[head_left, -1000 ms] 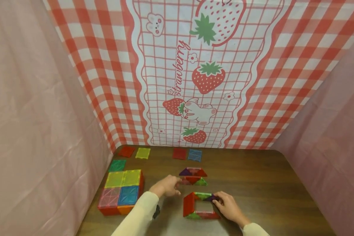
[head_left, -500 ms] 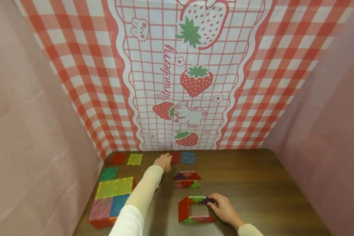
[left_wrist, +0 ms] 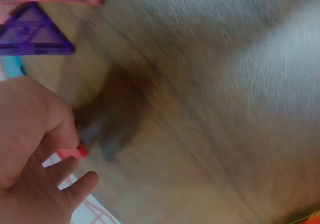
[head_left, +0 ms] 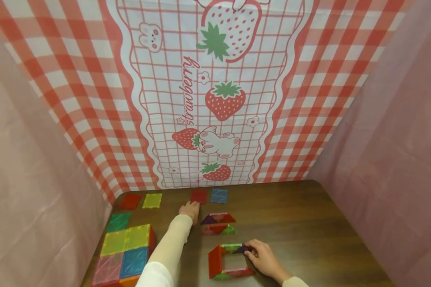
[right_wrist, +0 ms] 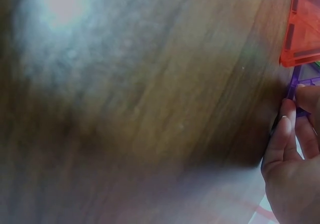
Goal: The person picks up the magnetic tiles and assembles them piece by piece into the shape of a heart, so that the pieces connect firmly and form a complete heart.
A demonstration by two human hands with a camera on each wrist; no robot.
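My left hand (head_left: 189, 210) is at the near edge of a red square magnetic tile (head_left: 199, 196) at the back of the table. In the left wrist view its thumb and forefinger curl at a red tile corner (left_wrist: 75, 152); most of that tile is hidden. My right hand (head_left: 263, 257) pinches a purple triangle tile (right_wrist: 295, 81) at the back right corner of a small frame of upright tiles. That frame has a red left side (head_left: 214, 262), green and purple triangles behind, and a row of red and green pieces (head_left: 235, 274) in front.
Two upright rows of triangle tiles, the back row (head_left: 218, 218) and nearer row (head_left: 219, 229), stand behind the frame. A tile block (head_left: 125, 255) is at left. Flat blue (head_left: 219, 196), yellow (head_left: 152, 200), red (head_left: 130, 201) and green (head_left: 118, 222) tiles lie around the back and left.
My left hand reached from beside the upright rows to the red square tile at the back, then drew slightly nearer. My right hand keeps its hold. The head view turned right.
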